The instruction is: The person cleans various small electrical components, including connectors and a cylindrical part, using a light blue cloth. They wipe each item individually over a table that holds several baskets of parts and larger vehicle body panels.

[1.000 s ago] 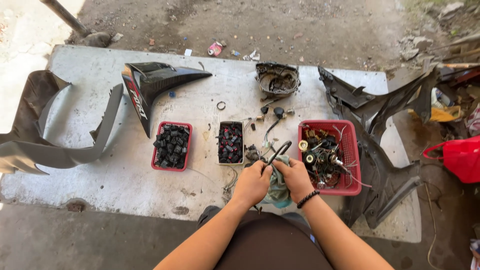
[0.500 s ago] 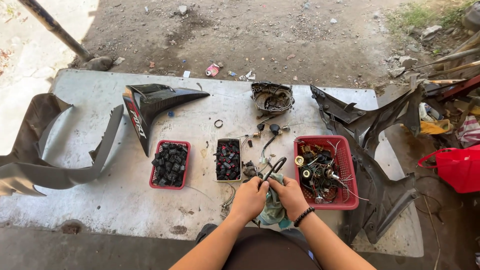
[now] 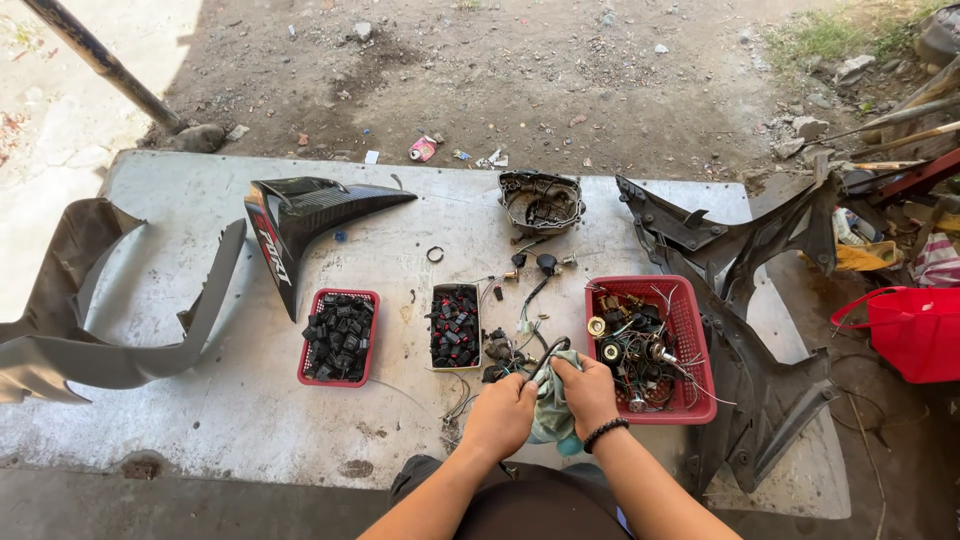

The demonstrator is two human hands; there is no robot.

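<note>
My left hand (image 3: 500, 414) and my right hand (image 3: 587, 392) meet near the front edge of a concrete slab (image 3: 250, 430). Together they grip a black cable with small parts (image 3: 548, 352) wrapped in a pale green rag (image 3: 550, 418). A black bead bracelet sits on my right wrist. Just right of my hands stands a large red basket (image 3: 694, 372) of sockets, bulbs and wires. Directly ahead of them lies a small tray of black and red connectors (image 3: 455, 326).
A small red basket of black parts (image 3: 339, 336) sits to the left. Black plastic fairing panels lie at the left (image 3: 100, 330), back middle (image 3: 310, 215) and right (image 3: 745, 300). A dark metal housing (image 3: 541, 202) rests at the back. A red bag (image 3: 905, 330) stands on the dirt, right.
The view has tilted up toward the dirt yard. My hands have drawn together on the cable, and the green rag now covers more of it.
</note>
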